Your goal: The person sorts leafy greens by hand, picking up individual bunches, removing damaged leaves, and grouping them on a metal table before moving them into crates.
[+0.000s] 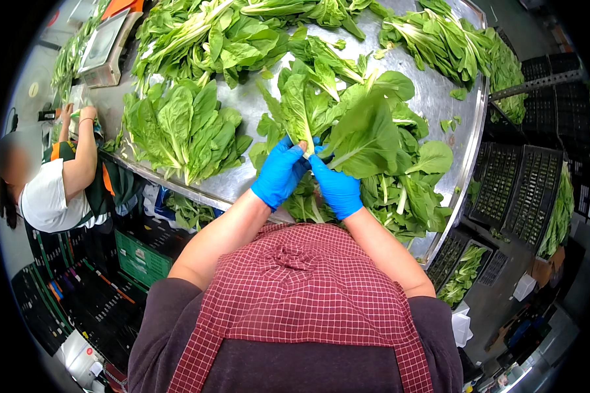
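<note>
My left hand (pixel 281 172), in a blue glove, grips the pale stem base of a leafy green plant (pixel 299 105), whose leaves point away from me. Beside it, my right hand (pixel 338 185), gloved the same way, has its fingers at that stem base, and a large loose leaf (pixel 368 137) stands blurred just above this hand. Whether the right fingers pinch that leaf is hard to tell. Cut leafy greens (pixel 398 191) lie under and right of my hands. A neat pile of greens (pixel 184 130) rests to the left on the metal table (pixel 241 182).
More heaps of greens (pixel 216 44) cover the table's far side, with another bunch (pixel 437 44) at far right. A weighing scale (pixel 105 49) stands at upper left, near a co-worker (pixel 59 191). Black crates (pixel 531 196) with greens stand right; a green crate (pixel 142 258) sits lower left.
</note>
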`<control>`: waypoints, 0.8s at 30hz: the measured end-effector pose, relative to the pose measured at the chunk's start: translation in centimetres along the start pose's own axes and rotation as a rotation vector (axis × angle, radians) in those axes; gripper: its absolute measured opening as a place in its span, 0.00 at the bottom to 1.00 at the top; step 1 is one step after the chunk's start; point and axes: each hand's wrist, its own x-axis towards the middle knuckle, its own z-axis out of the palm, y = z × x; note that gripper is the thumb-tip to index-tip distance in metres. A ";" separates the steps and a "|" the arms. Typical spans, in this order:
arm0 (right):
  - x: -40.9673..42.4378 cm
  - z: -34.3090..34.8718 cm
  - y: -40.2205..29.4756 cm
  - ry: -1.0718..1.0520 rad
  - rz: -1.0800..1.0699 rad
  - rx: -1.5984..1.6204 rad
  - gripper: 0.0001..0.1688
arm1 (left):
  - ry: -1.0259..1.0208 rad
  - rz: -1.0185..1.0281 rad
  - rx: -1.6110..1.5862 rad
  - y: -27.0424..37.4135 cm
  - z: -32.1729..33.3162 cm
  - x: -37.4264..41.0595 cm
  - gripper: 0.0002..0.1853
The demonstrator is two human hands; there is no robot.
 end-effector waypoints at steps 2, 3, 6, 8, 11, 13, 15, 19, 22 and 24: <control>-0.2 -0.3 -0.6 -0.061 0.243 0.367 0.12 | -0.068 -0.051 -0.066 -0.1 -0.3 0.0 0.21; 0.0 -0.7 -1.4 -0.090 0.451 0.677 0.12 | -0.123 -0.101 -0.088 0.6 0.6 -0.3 0.21; -0.4 -2.3 -2.8 -0.126 0.590 0.656 0.10 | -0.073 -0.109 -0.203 0.2 -0.3 -0.5 0.22; -0.5 -3.4 -2.9 -0.110 0.527 0.658 0.10 | -0.018 -0.088 -0.264 -0.2 -1.8 -0.6 0.23; 0.8 -3.9 -2.8 0.037 0.579 0.794 0.14 | -0.020 -0.103 -0.305 1.1 -2.1 -1.2 0.22; 2.1 -3.4 -2.5 0.094 0.678 0.974 0.16 | -0.152 -0.171 -0.231 1.3 -1.6 -1.5 0.23; 2.8 -3.1 -1.9 0.056 0.845 1.048 0.15 | -0.212 -0.207 -0.177 1.2 -0.6 -2.1 0.24; 3.2 -2.4 -0.1 0.043 0.865 1.058 0.18 | -0.218 -0.234 -0.059 1.4 -1.0 -2.1 0.26; 4.0 -3.7 -1.5 0.061 0.837 0.969 0.16 | -0.141 -0.122 0.041 2.1 -1.9 -1.9 0.28; 3.6 -4.1 -1.0 -0.023 0.810 0.826 0.16 | -0.125 -0.052 0.061 2.5 -1.8 -2.3 0.29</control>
